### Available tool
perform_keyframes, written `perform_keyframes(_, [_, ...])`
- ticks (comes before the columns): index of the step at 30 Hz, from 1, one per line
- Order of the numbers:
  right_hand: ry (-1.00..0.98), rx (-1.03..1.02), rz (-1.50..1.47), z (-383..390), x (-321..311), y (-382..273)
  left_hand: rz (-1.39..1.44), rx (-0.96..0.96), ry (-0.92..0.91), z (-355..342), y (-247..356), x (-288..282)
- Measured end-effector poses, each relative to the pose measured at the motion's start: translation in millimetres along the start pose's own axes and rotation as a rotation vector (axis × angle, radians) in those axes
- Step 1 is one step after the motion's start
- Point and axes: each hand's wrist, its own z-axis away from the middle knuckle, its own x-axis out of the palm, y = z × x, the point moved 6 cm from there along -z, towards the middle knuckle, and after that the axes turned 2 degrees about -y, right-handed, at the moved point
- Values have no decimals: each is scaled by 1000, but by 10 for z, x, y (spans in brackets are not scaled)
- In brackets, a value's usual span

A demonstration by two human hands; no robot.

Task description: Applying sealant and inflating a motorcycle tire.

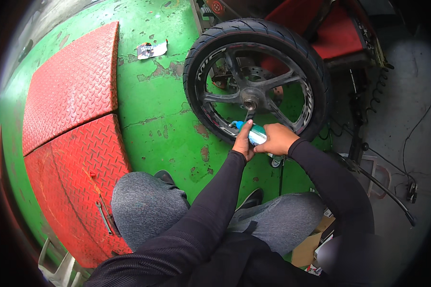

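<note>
Your left hand (244, 143), right hand (279, 137): fingers closed round bottle (257, 135) | wheel (278, 80): tyre (254, 29) fitted, hub (250, 100) uncovered | remainder: cannot tell

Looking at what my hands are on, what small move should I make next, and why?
I'd probably steady the teal bottle and check where its blue cap points: your right hand grips the bottle, your left hand is against it, and the cap sits by the lower part of the motorcycle wheel. I can't tell whether the cap is open.
</note>
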Motion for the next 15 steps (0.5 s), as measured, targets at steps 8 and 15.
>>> perform_keyframes(8, [-27,-89,-34,-15,21,6,2,-21,-29,1,-30,-7])
perform_keyframes(15, [-21,-122,-62,-30,12,16,2,-46,-58,13,-38,21])
